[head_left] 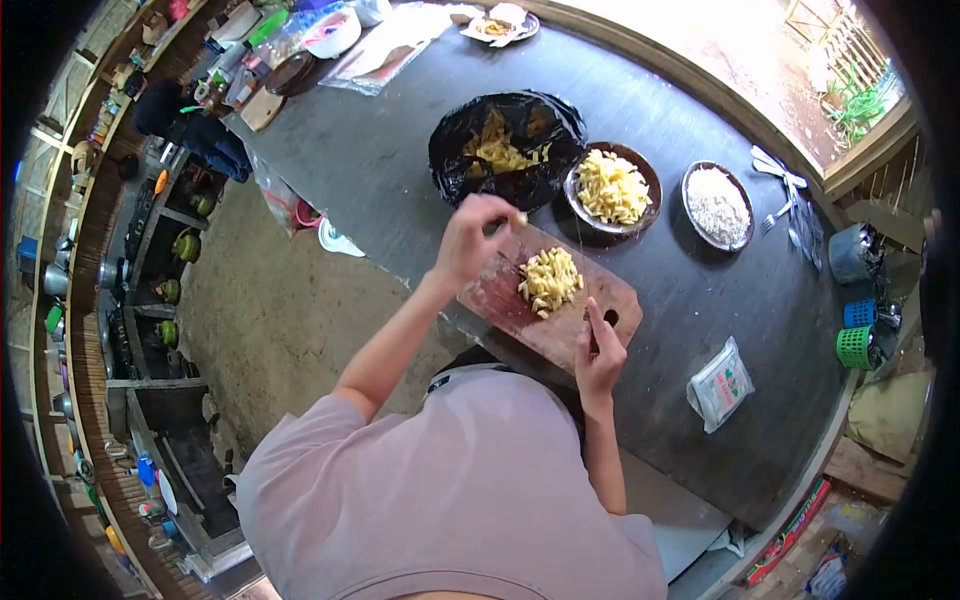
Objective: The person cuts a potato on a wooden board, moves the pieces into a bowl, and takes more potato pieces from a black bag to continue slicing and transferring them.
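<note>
"What is set beyond the cutting board [500, 292]?"
"A black-lined bowl [455, 150]. Pale-yellow cut pieces [550, 281] are heaped mid-board."
"Fingers?"
"A morsel [521, 219] is pinched by the left hand [468, 242]; the right hand's [601, 362] grip cannot be told."

The cutting board [550, 345] is wood, worn and mostly matt, with stained patches, and the cut pieces [549, 282] on it have a slightly moist sheen. The tabletop [370, 150] looks dark and smooth, with a dull gloss where light falls. Thin black plastic [445, 150] shines along its crinkles. The white packet [721, 385] is glossy, creased plastic; the blue basket [859, 313] and green basket [854, 347] are perforated plastic. The shirt [460, 480] is soft matt cloth, the floor [250, 300] rough and matt, and the window frame [860, 170] wood.
</note>
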Available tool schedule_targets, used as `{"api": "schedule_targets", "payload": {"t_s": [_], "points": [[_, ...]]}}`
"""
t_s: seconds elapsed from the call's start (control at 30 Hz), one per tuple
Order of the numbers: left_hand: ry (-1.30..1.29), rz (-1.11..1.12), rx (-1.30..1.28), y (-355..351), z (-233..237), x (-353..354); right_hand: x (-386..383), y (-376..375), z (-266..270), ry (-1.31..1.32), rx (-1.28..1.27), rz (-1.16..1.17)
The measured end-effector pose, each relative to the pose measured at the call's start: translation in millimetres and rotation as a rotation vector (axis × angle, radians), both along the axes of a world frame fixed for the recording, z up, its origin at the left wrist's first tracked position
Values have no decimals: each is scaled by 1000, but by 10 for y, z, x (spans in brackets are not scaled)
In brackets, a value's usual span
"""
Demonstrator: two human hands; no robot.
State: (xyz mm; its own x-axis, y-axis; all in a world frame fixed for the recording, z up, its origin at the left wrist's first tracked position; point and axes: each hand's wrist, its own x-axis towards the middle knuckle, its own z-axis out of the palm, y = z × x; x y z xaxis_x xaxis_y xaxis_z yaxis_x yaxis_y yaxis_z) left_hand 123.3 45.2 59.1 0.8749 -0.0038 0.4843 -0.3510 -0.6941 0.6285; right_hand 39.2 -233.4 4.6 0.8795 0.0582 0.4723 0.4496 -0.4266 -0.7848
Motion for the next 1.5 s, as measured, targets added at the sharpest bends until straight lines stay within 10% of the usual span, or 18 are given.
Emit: {"api": "schedule_targets", "payload": {"t_s": [0.27,1.5], "points": [[204,-195,192,-5,-259,-837,-406,213,278,219,-184,87],[10,-441,210,194,-408,-685,-1090,822,461,447,-240,-235]]}}
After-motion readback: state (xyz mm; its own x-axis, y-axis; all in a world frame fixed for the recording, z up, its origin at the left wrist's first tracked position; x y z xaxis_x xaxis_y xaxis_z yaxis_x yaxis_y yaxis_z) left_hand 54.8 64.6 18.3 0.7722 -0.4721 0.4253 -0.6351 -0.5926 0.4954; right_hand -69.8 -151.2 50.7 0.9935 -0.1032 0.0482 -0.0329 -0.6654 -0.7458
